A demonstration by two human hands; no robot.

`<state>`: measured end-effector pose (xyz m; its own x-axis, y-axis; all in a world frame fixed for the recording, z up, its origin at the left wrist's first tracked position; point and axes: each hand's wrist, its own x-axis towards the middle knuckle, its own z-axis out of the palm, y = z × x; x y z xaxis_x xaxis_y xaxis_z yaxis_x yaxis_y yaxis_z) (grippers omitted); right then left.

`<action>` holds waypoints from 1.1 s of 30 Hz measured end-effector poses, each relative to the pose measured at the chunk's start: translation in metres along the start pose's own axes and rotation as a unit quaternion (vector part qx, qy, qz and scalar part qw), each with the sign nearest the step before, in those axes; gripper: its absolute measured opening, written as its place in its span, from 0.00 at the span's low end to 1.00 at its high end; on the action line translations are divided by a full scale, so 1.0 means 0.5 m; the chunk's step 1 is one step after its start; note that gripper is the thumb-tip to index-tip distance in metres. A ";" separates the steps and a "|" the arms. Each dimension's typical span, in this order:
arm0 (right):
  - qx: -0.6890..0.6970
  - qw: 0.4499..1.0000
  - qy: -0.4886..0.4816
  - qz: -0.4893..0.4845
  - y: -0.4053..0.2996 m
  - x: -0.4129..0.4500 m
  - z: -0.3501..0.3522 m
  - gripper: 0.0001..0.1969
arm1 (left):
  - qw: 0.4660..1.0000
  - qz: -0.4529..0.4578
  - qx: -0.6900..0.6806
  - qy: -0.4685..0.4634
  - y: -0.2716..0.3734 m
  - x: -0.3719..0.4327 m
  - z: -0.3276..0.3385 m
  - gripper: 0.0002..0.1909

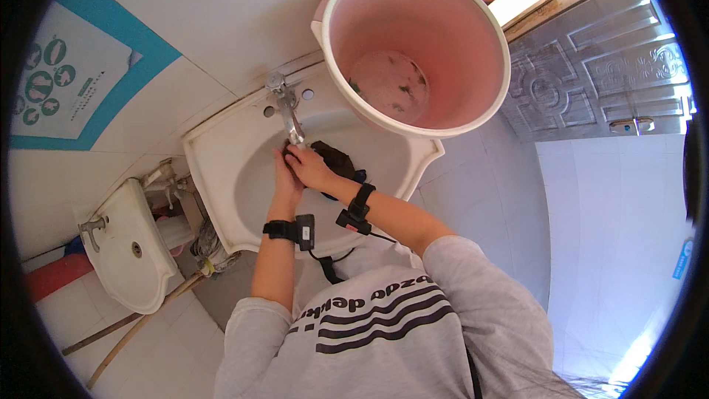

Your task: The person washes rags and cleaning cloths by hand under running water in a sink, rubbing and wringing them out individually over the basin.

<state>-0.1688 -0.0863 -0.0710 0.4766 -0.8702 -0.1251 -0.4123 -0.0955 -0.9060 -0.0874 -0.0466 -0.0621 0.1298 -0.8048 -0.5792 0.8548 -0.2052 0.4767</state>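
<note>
Both my hands are together under the metal faucet (292, 119) of a white ceramic washbasin (255, 177). Between them they hold part of a dark cloth. My left hand (286, 176) is on the left side of it, with the palm turned inward. Fingers of my right hand (311, 166) lie over the cloth from the right. The rest of the dark cloth (334, 159) rests in the basin beside my right hand, with a dark blue part near my wrist. Whether water is running cannot be told.
A large pink bucket (465, 55) with small dark bits at its bottom stands over the basin's right rear edge. At left are a second washbasin (124, 282), a mop head (213, 249) and wooden poles (127, 321). A metal door (587, 77) is at upper right.
</note>
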 end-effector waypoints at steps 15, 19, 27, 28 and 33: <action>0.006 0.996 -0.016 0.092 0.113 -0.137 -0.306 0.07 | 0.981 -0.007 0.192 0.004 -0.017 0.077 0.020 0.11; -0.010 0.995 -0.056 0.087 0.122 -0.132 -0.283 0.07 | 0.985 -0.024 0.171 0.025 -0.027 0.099 0.005 0.11; -0.208 0.969 -0.114 -0.066 0.126 -0.010 -0.117 0.27 | 0.828 0.062 0.553 0.061 -0.025 0.090 -0.135 0.12; -0.209 0.967 -0.139 -0.041 0.106 -0.002 -0.097 0.34 | 0.834 0.065 0.544 0.066 -0.023 0.090 -0.177 0.13; -0.373 0.901 -0.217 0.044 0.053 -0.005 -0.063 0.45 | 0.776 0.101 0.616 0.089 -0.016 0.025 -0.178 0.14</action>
<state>-0.2054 -0.1016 -0.0822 0.6085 -0.6351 -0.4757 -0.7934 -0.4744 -0.3815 -0.0477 -0.0053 -0.1318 0.3605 -0.8220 -0.4408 -0.3061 -0.5507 0.7766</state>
